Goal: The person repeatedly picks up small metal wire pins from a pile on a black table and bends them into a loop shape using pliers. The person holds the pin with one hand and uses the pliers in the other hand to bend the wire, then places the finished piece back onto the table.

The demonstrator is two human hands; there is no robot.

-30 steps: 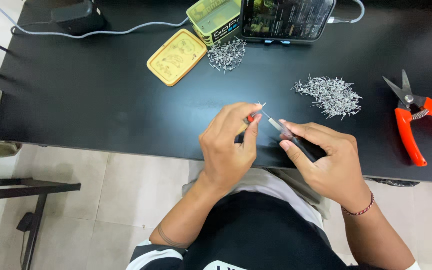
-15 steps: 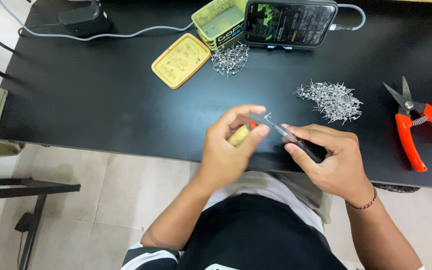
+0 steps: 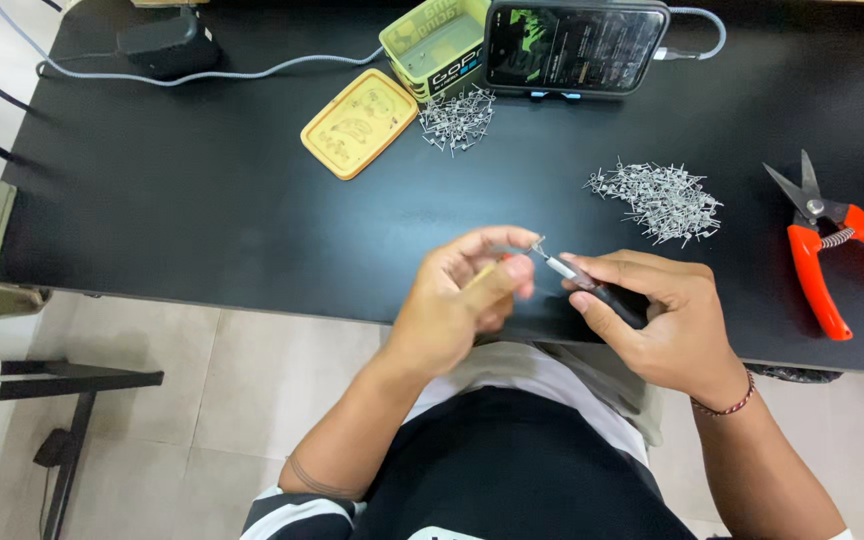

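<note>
At the tabletop's [image 3: 202,200] near edge, my left hand [image 3: 457,300] pinches a small coil [image 3: 536,243] while my right hand [image 3: 667,320] grips a dark-handled tool [image 3: 592,288] closed; I judge threading underway, needing steady alignment next

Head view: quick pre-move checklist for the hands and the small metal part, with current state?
1. Left hand pinches a small metal piece at the fingertips: ok.
2. Right hand grips the dark-handled tool, its tip pointing at the piece: ok.
3. Tip actually touching or seated in the piece: cannot tell, too small.
4. Both hands above the black table edge, nothing between them: ok.
5. Larger pile of metal pieces close beyond the right hand: ok.
6. Orange-handled snips lie apart to the right, blades open: ok.
</note>
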